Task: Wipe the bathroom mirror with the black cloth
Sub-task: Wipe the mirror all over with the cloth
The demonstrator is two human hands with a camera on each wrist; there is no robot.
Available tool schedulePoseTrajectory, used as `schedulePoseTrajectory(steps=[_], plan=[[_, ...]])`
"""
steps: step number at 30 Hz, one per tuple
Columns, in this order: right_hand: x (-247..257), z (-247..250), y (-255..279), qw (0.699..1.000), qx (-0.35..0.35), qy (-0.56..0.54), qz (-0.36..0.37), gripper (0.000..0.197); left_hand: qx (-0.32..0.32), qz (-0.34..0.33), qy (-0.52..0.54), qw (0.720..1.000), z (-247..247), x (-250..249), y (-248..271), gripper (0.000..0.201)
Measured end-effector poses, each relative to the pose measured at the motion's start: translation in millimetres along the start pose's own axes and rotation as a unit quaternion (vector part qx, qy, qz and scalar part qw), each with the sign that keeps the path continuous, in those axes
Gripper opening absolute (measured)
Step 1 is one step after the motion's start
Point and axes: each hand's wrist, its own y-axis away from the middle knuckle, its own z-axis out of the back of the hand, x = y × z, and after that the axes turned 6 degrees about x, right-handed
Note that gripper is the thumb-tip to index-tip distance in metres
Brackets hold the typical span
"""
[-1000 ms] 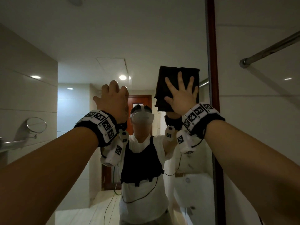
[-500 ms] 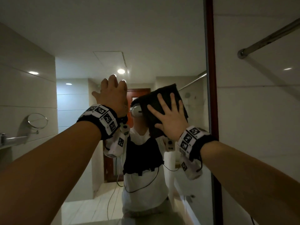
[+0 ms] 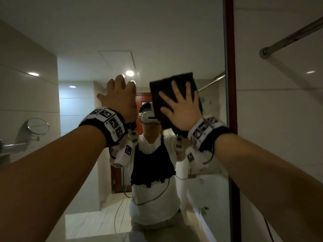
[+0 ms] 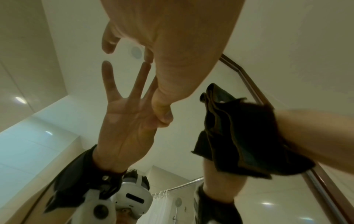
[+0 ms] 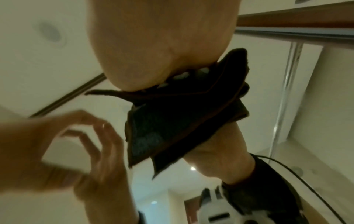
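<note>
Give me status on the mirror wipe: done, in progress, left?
Done: nothing provable; no streaks or wiped patches show on the mirror. In hand: right hand presses the black cloth flat to the glass near its right frame; left hand touches the glass bare. Left: likely the lower and left areas.

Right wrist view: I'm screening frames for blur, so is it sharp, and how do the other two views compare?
Right wrist: soft throughout, the left hand smeared, the black cloth dim. Left wrist: mostly crisp, cloth edge slightly streaked. Head: sharp, wide-angle bending, ceiling lights glinting in the mirror.
</note>
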Motion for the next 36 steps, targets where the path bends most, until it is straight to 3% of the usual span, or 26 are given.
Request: schedulePoseTrajectory(steps=[6,9,16,30,36], plan=[[-5,50,-39,0.992,-0.013,-0.122,-0.018,0.047,-0.003,-0.005,-0.009,1.000,-3,2,-1,0.068],[-8,49,-41,0.995,-0.052,-0.082,-0.014,0.044,-0.008,-0.004,-0.013,1.000,-4,3,-3,0.067],[-1,19,-47,0.993,-0.109,0.020,-0.045,0.066,-0.009,-0.003,0.000,1.000,-7,5,-3,0.070],[8,-54,46,0.992,-0.009,0.106,0.065,0.076,0.012,0.034,0.036,0.999,-10,-10,10,0.091],[-2,-79,72,0.987,0.026,0.121,0.101,0.074,0.041,0.008,0.032,0.999,-20,-15,39,0.078]])
